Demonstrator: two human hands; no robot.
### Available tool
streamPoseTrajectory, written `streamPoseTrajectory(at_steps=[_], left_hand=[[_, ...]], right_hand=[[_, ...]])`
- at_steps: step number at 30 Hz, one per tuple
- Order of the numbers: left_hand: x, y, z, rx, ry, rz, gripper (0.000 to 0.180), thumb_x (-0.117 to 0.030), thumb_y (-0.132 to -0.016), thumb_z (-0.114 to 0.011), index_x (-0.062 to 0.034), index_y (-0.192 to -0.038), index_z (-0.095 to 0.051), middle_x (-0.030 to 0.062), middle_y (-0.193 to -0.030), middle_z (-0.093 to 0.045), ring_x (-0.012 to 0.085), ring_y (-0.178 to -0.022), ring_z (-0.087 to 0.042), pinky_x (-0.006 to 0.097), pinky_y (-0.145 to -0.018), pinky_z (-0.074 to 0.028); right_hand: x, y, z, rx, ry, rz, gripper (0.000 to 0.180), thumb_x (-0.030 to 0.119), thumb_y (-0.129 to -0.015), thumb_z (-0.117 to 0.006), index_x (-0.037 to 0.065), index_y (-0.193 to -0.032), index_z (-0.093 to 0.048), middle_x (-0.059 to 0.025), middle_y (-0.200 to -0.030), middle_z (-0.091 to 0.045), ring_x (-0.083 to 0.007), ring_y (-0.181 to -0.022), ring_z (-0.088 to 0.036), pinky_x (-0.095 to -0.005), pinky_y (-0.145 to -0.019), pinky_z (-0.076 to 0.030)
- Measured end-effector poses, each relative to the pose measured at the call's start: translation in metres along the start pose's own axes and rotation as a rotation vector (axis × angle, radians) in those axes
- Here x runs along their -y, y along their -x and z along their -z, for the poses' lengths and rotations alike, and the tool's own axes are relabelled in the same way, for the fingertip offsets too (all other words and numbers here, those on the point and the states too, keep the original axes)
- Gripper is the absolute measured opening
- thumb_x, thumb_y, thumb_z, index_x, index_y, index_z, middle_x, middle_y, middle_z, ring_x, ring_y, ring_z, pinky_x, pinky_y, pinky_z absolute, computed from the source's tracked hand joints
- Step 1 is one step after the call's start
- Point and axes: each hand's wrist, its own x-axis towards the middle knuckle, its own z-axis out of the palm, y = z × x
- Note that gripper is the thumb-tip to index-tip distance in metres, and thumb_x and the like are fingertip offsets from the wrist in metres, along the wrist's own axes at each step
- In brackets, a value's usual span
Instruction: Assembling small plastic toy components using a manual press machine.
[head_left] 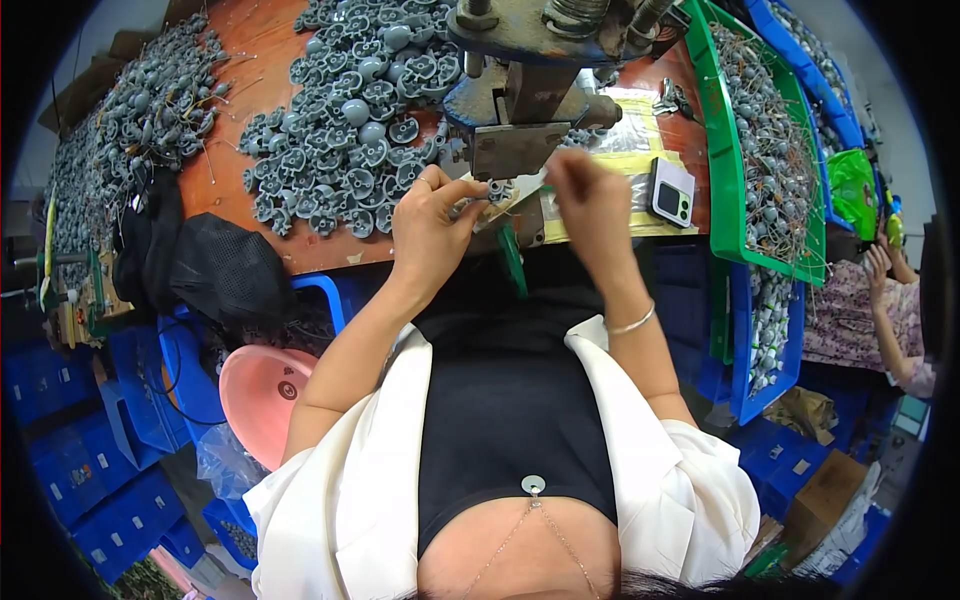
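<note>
My left hand [434,222] is closed in a pinch at the foot of a worn metal bench press [522,150]. Its fingertips hold a small grey plastic part [499,189] under the press head. My right hand [597,200], smeared by motion, is beside the press on the right. Whether its fingers hold anything cannot be made out. Left of the press, a big heap of grey domed plastic parts [350,130] spreads over the orange table [240,110].
Another heap, grey parts with thin wires [140,110], lies far left. A green tray [716,150] of wired parts stands right, near a phone [672,192] and scissors [672,97]. Below left is a pink basin [245,400]. At far right a person's hand [878,270] shows.
</note>
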Motion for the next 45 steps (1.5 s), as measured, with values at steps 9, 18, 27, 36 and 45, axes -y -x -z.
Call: streamPoseTrajectory(at_steps=[9,18,27,36,45], left_hand=[[-0.006,0.0,-0.004,-0.049,-0.065,0.001,0.016,-0.008,-0.07,-0.073,-0.0103,-0.086,-0.072,0.0064,-0.07,-0.051,0.0209,-0.062,-0.053,0.033,-0.056,-0.042],[-0.009,0.002,-0.002,-0.03,-0.038,0.003,0.015,-0.008,-0.071,-0.073,-0.0064,-0.087,-0.071,0.0065,-0.069,-0.051,0.0186,-0.059,-0.051,0.031,-0.054,-0.04],[-0.014,0.023,0.017,0.159,-0.058,-0.088,0.017,-0.015,-0.084,-0.061,-0.0007,-0.076,-0.062,0.0098,-0.058,-0.057,0.0234,-0.054,-0.057,0.035,-0.051,-0.042],[0.006,0.009,0.103,0.072,0.978,0.453,0.019,-0.019,-0.087,-0.061,-0.0001,-0.088,-0.06,0.0054,-0.068,-0.061,0.0073,-0.049,-0.049,0.019,-0.04,-0.034],[0.151,-0.091,0.306,-0.938,0.547,-0.088,0.043,-0.019,-0.096,-0.046,0.0058,-0.131,-0.042,0.0183,-0.124,-0.053,0.0297,-0.116,-0.05,0.042,-0.1,-0.04]], right_hand=[[0.038,-0.116,0.047,0.013,-0.662,0.191,0.013,0.003,-0.084,-0.055,-0.001,-0.095,-0.061,-0.0077,-0.084,-0.06,-0.0161,-0.071,-0.054,-0.0274,-0.061,-0.043],[0.031,0.018,0.049,-0.099,-0.256,0.811,0.029,0.023,-0.075,-0.076,0.006,-0.075,-0.052,-0.0049,-0.067,-0.055,-0.0232,-0.075,-0.058,-0.0461,-0.087,-0.043],[0.069,-0.035,0.077,-0.464,-0.594,0.445,0.015,0.004,-0.088,-0.057,-0.005,-0.101,-0.058,-0.01,-0.098,-0.061,-0.0149,-0.089,-0.059,-0.0265,-0.084,-0.046],[-0.009,-0.002,0.074,-0.13,-0.31,-0.013,0.009,0.006,-0.085,-0.064,-0.002,-0.09,-0.065,-0.0025,-0.084,-0.066,-0.0072,-0.078,-0.06,-0.0207,-0.071,-0.046],[-0.093,-0.05,0.185,-0.469,-0.034,-0.165,0.014,0.011,-0.085,-0.063,-0.002,-0.087,-0.067,-0.0025,-0.075,-0.066,-0.0058,-0.064,-0.056,-0.0207,-0.058,-0.045]])
